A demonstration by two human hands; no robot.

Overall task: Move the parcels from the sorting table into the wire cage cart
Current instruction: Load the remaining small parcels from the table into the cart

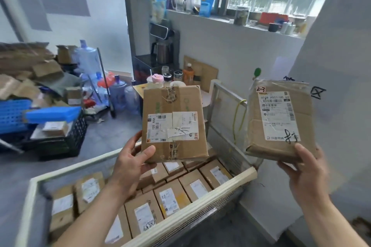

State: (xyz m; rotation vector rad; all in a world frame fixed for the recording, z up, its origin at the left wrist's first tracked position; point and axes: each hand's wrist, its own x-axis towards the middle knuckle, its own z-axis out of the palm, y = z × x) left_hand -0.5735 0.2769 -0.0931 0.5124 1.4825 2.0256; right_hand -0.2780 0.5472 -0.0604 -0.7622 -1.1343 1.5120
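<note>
My left hand (130,163) grips the lower left corner of a taped brown cardboard parcel (173,106) with white labels, held tilted above the wire cage cart (226,183). My right hand (305,168) holds a second brown parcel (279,104) by its bottom edge, thumb on its front, just right of the cart. That parcel carries a white shipping label with handwriting. Inside the cart lie several labelled cardboard parcels (172,198), packed side by side. The sorting table is out of view.
A white wall (341,66) stands close on the right. Blue and black crates (60,126), flattened cardboard and water jugs (118,94) crowd the floor at left. A small table with bottles and a kettle (163,54) sits beyond the cart, under a cluttered window sill.
</note>
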